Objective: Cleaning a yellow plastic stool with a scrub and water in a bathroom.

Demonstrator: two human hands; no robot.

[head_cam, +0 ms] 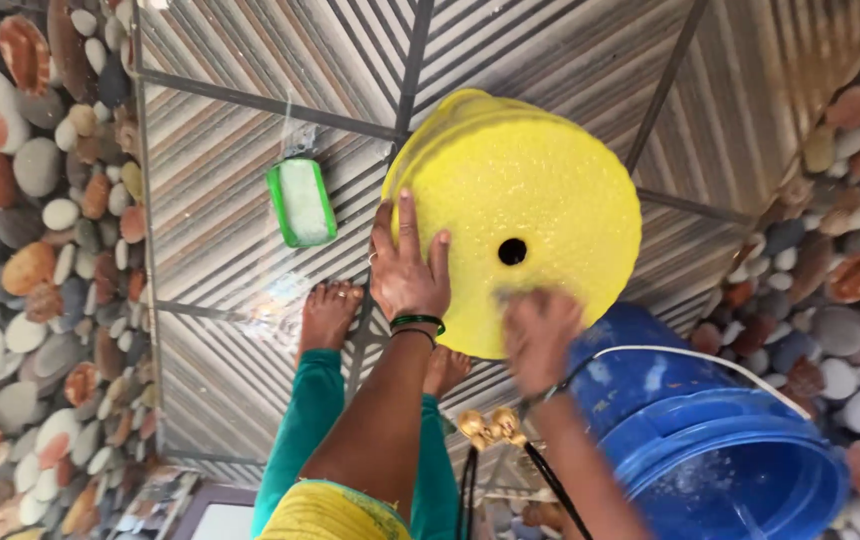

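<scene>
1. While the left hand (408, 268) lies flat and open on the upturned yellow stool (513, 215), which rests tilted on the wet tiled floor (220, 240), the stool could slide.
2. The right hand (538, 335) is blurred at the stool's near edge; its grip cannot be told.
3. Left of the stool, the green soap dish (302, 202) could be kicked; the blue bucket (720, 440), touching it on the right, could be knocked over.

Right hand (540, 335) blurred, grip perhaps closed, blue bucket (720, 440) cut off

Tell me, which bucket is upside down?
The yellow bucket, under both hands, is upside down: its flat bottom with a round hole faces up. The blue bucket beside it stands upright, open mouth showing.
</scene>
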